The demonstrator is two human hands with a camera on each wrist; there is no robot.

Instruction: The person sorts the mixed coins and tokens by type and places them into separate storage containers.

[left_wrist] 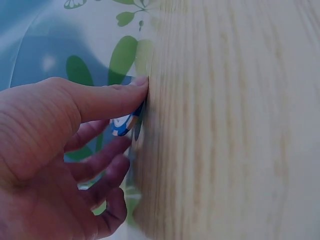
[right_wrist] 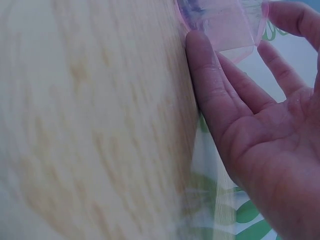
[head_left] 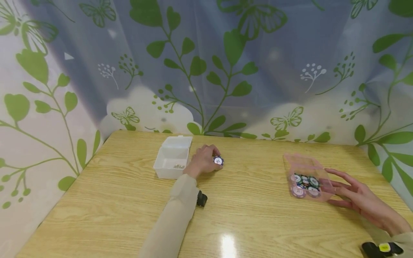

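Observation:
My left hand [head_left: 205, 159] pinches a blue-and-white poker chip [head_left: 218, 161] just above or at the tabletop; the left wrist view shows the thumb against this chip [left_wrist: 124, 122], with the other fingers loosely bent. Right of it stands a pink see-through box [head_left: 324, 195] with its lid raised, holding several poker chips [head_left: 304, 184] in green, black, blue and pink. At that box's right side, my right hand [head_left: 358, 193] touches the wall with long, spread fingers. The right wrist view shows the fingers beside the pink box [right_wrist: 230, 27].
Beside my left hand is a white plastic box [head_left: 169, 173], its lid tipped back, with a small gold-coloured item [head_left: 179, 166] inside. The wooden table [head_left: 251, 200] ends at a leaf-and-butterfly curtain [head_left: 206, 89] along the back and sides.

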